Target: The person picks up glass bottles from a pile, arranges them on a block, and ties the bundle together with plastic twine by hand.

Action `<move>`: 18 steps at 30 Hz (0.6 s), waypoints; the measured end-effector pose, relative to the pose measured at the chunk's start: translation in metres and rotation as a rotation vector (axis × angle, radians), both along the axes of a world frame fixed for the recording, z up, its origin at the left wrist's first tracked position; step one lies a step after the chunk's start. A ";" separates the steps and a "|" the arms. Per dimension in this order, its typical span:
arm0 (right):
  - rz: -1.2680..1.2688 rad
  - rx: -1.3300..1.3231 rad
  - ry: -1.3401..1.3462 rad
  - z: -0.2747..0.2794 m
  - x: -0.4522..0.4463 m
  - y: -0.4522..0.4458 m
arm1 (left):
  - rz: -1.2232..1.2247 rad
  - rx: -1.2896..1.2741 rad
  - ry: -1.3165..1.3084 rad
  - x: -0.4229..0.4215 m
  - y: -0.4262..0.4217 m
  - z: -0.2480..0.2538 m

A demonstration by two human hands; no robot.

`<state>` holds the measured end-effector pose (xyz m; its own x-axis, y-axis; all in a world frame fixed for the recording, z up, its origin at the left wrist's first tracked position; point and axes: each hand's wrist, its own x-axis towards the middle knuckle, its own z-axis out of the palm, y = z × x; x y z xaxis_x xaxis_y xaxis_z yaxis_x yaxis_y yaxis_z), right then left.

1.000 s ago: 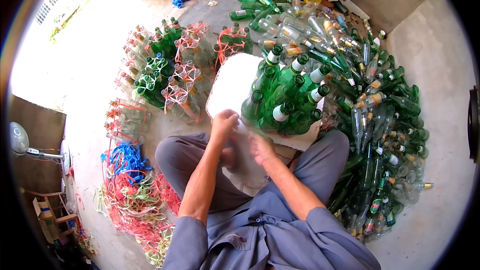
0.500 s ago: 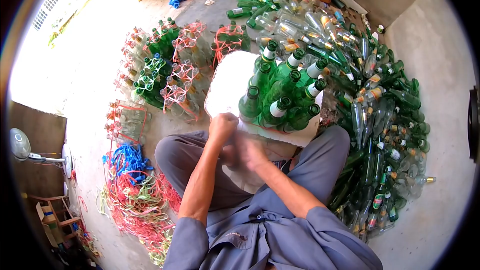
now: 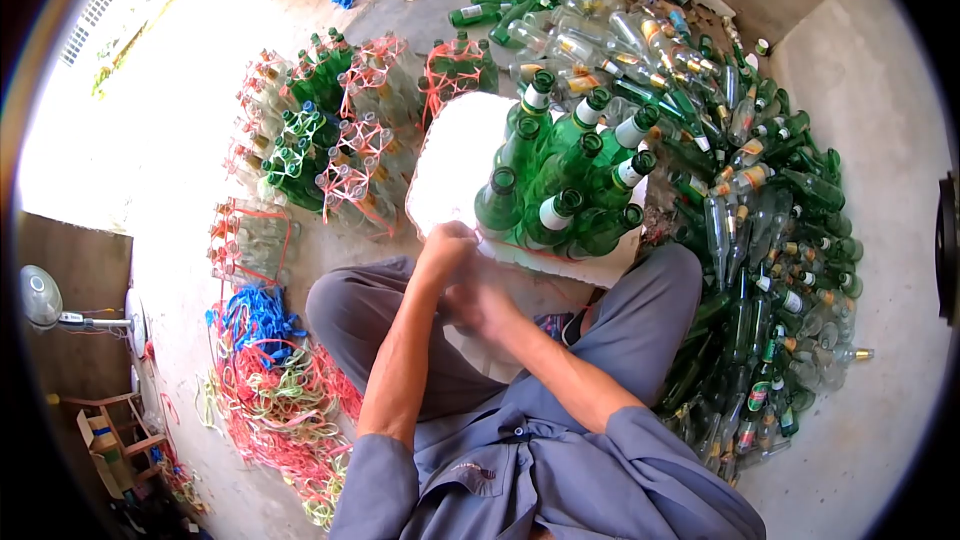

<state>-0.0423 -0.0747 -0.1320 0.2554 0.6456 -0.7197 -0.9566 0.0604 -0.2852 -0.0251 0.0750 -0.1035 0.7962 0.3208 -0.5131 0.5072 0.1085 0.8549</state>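
Several green bottles [image 3: 560,180] stand upright in a tight cluster on a white board [image 3: 450,160] in front of me. My left hand [image 3: 449,246] is closed at the board's near edge, beside the lowest left bottle; what it pinches is too small to make out. Just below and to its right, my right hand [image 3: 482,302] is blurred by motion, and its fingers cannot be told apart. A thin reddish line shows low around the bottles' near side.
Bundles of bottles tied with pink string [image 3: 365,165] stand at the left. Below them lies a heap of pink, green and blue string [image 3: 275,390]. Loose bottles [image 3: 740,240] pile up along the right. A fan [image 3: 42,298] stands at the far left.
My right hand has moved left and down, below my left hand. My left hand stays closed at the board's edge. The whole view has shifted slightly.
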 end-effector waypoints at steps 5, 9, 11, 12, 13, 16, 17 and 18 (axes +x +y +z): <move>0.157 -0.484 -0.884 0.056 0.008 -0.020 | 0.036 -0.034 -0.018 -0.002 -0.004 0.019; -0.110 -0.522 -1.303 0.044 0.014 -0.024 | 0.000 -0.023 0.004 0.000 -0.003 0.024; -0.152 -0.478 -1.314 0.031 0.019 -0.017 | -0.005 -0.040 0.003 0.000 -0.003 0.024; -0.174 -0.455 -1.319 0.034 0.023 -0.012 | -0.009 -0.050 0.000 -0.001 -0.003 0.024; -0.131 -0.386 -1.229 0.038 0.026 -0.011 | -0.012 -0.059 -0.003 -0.001 -0.002 0.025; -0.026 -0.256 -1.011 0.046 0.034 -0.006 | 0.002 -0.108 -0.032 -0.003 0.000 0.021; -0.004 -0.262 -0.976 0.046 0.034 -0.004 | 0.002 -0.104 -0.024 -0.003 0.001 0.019; 0.017 -0.268 -0.940 0.044 0.035 -0.002 | 0.002 -0.100 -0.017 -0.003 0.002 0.019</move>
<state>-0.0078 -0.0769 -0.0884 0.7926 0.4990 -0.3506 -0.3321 -0.1290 -0.9344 -0.0278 0.0767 -0.0849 0.8045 0.2703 -0.5289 0.4921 0.1953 0.8483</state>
